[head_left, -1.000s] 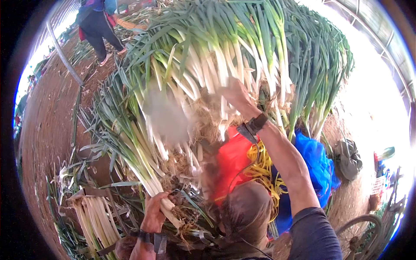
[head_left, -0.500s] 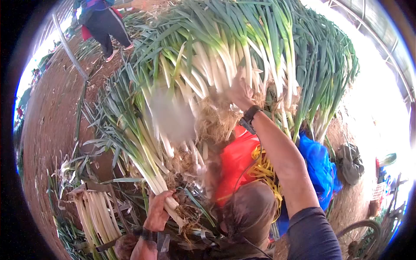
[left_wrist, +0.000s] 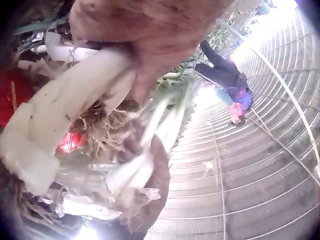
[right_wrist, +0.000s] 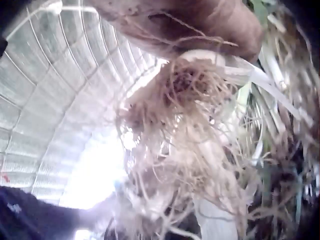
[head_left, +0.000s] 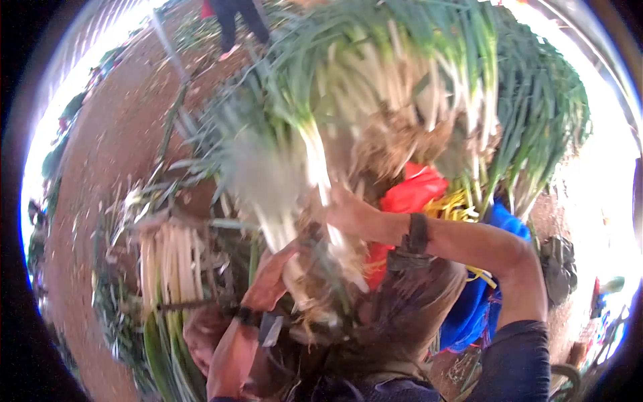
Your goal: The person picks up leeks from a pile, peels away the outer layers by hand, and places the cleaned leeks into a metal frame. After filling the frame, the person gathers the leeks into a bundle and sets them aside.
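Note:
My left hand (head_left: 271, 278) grips the white lower ends of a few leeks (head_left: 273, 231), their roots hanging over my lap. In the left wrist view those thick white stalks (left_wrist: 75, 95) come out from under the fingers. Close beside it, my right hand (head_left: 351, 214) holds other leeks (head_left: 313, 151) by their white shanks, the green tops pointing away from me. A tangle of pale roots (right_wrist: 185, 85) hangs below that hand in the right wrist view. Motion blurs the stalks between the hands.
A large heap of leeks (head_left: 395, 67) lies ahead, more stacked at the right (head_left: 546, 120). A red bag (head_left: 415, 191), yellow straps (head_left: 455, 206) and a blue bag (head_left: 462, 321) are by my knee. Trimmed stalks (head_left: 171, 261) stand in a rack at left. A person (head_left: 241, 20) stands far off.
My right hand has come back from the heap toward my left hand, now with leeks in it. My left hand kept its leeks and shifted up and right in view. The head view has turned left.

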`<action>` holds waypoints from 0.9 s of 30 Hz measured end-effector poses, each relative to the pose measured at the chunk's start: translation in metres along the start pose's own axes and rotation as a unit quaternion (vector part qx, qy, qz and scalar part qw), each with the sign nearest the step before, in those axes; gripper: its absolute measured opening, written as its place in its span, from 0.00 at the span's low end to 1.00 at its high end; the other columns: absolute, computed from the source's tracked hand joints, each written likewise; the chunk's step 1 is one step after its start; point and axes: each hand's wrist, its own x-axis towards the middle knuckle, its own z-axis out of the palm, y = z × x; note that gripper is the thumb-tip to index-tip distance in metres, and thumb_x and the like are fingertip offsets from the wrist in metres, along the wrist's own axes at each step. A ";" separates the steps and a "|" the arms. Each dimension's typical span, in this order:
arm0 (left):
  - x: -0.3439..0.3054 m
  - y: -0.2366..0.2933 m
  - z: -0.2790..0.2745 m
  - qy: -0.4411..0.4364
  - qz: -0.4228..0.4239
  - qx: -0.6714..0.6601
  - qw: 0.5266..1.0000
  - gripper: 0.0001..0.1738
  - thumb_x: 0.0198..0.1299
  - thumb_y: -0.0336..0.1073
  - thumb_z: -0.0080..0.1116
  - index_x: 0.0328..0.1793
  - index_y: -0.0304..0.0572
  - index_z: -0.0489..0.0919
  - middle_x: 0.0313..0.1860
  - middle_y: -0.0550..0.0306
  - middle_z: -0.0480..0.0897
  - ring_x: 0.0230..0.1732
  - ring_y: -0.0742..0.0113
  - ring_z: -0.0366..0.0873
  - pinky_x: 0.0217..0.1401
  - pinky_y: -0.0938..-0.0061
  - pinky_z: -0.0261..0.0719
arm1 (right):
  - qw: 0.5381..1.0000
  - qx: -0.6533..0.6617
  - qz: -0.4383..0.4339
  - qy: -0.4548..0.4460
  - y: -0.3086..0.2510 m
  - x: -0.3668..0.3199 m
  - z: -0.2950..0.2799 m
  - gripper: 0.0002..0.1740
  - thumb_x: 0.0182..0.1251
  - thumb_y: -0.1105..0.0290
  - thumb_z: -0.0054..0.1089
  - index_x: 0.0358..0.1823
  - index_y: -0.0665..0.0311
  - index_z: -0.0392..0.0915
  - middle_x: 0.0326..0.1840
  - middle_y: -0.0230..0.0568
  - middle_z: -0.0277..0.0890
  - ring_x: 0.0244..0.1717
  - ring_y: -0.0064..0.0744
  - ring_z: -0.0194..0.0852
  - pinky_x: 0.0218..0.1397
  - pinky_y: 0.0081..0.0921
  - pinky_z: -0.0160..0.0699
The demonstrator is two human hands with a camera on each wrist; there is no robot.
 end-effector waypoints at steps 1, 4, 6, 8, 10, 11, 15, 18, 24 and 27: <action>-0.001 -0.020 -0.011 -0.005 -0.008 -0.025 1.000 0.22 0.68 0.46 0.60 0.56 0.34 0.74 0.39 0.55 0.82 0.34 0.70 0.83 0.34 0.73 0.88 | 0.997 0.000 -0.023 -0.080 0.006 -0.013 0.018 0.29 0.70 0.66 0.58 0.66 0.76 0.62 0.62 0.57 0.71 0.64 0.44 0.71 0.62 0.33 0.76; -0.028 -0.059 -0.017 -0.023 0.046 -0.186 0.981 0.21 0.73 0.48 0.52 0.56 0.35 0.74 0.44 0.51 0.82 0.37 0.65 0.83 0.38 0.69 0.88 | 0.975 0.094 -0.092 -0.179 0.003 -0.052 0.084 0.36 0.75 0.61 0.54 0.74 0.74 0.50 0.67 0.59 0.65 0.68 0.48 0.66 0.74 0.41 0.65; -0.049 -0.076 -0.029 -0.003 0.138 0.171 0.976 0.22 0.74 0.49 0.50 0.56 0.36 0.74 0.46 0.51 0.82 0.36 0.65 0.83 0.36 0.71 0.87 | 0.952 0.084 0.084 -0.284 -0.005 -0.066 0.104 0.35 0.78 0.57 0.47 0.74 0.74 0.48 0.70 0.61 0.60 0.73 0.50 0.58 0.77 0.43 0.58; -0.067 -0.078 -0.041 -0.043 0.024 -0.042 0.998 0.24 0.73 0.52 0.49 0.57 0.36 0.75 0.47 0.51 0.81 0.38 0.65 0.82 0.40 0.72 0.86 | 0.922 0.067 0.170 -0.341 0.014 -0.078 0.130 0.35 0.79 0.55 0.44 0.74 0.74 0.47 0.71 0.62 0.58 0.75 0.52 0.55 0.78 0.44 0.55; -0.083 -0.086 -0.051 -0.097 -0.078 -0.253 0.959 0.26 0.73 0.54 0.49 0.57 0.36 0.76 0.48 0.52 0.80 0.41 0.65 0.81 0.45 0.72 0.84 | 0.974 0.038 0.002 -0.224 0.067 -0.099 0.167 0.41 0.75 0.59 0.55 0.78 0.61 0.41 0.69 0.62 0.61 0.72 0.55 0.59 0.73 0.53 0.62; -0.085 -0.099 -0.062 -0.079 0.149 0.030 0.985 0.26 0.65 0.45 0.59 0.62 0.35 0.74 0.49 0.49 0.80 0.43 0.63 0.81 0.45 0.71 0.83 | 0.966 -0.023 -0.119 -0.227 0.049 -0.118 0.160 0.43 0.76 0.50 0.50 0.76 0.69 0.40 0.70 0.69 0.57 0.72 0.57 0.58 0.74 0.50 0.61; -0.089 -0.152 -0.098 -0.020 0.304 0.247 0.920 0.33 0.52 0.32 0.70 0.66 0.37 0.74 0.52 0.45 0.80 0.49 0.60 0.81 0.51 0.68 0.80 | 0.929 0.036 0.009 -0.367 0.022 -0.137 0.147 0.43 0.76 0.45 0.46 0.76 0.71 0.44 0.70 0.69 0.59 0.70 0.54 0.63 0.73 0.43 0.67; -0.094 -0.136 -0.106 0.011 0.275 0.268 0.923 0.34 0.49 0.26 0.69 0.66 0.41 0.74 0.57 0.44 0.79 0.55 0.58 0.79 0.59 0.67 0.77 | 0.890 -0.055 0.134 -0.433 -0.039 -0.121 0.110 0.35 0.75 0.47 0.50 0.72 0.66 0.60 0.64 0.59 0.70 0.64 0.48 0.71 0.71 0.41 0.70; -0.159 -0.058 -0.059 -0.008 0.346 0.489 0.801 0.21 0.56 0.24 0.59 0.58 0.34 0.80 0.51 0.45 0.83 0.44 0.59 0.84 0.45 0.70 0.83 | 0.917 -0.166 -0.073 -0.355 -0.030 -0.079 0.102 0.45 0.66 0.45 0.63 0.76 0.60 0.55 0.72 0.55 0.65 0.74 0.43 0.62 0.71 0.44 0.70; -0.203 -0.048 -0.042 -0.041 0.122 0.245 0.961 0.13 0.69 0.32 0.52 0.56 0.40 0.80 0.50 0.53 0.82 0.49 0.63 0.81 0.54 0.70 0.79 | 0.752 -0.428 -0.467 -0.183 -0.034 -0.100 0.153 0.38 0.64 0.67 0.58 0.75 0.62 0.57 0.76 0.46 0.60 0.77 0.43 0.56 0.77 0.44 0.58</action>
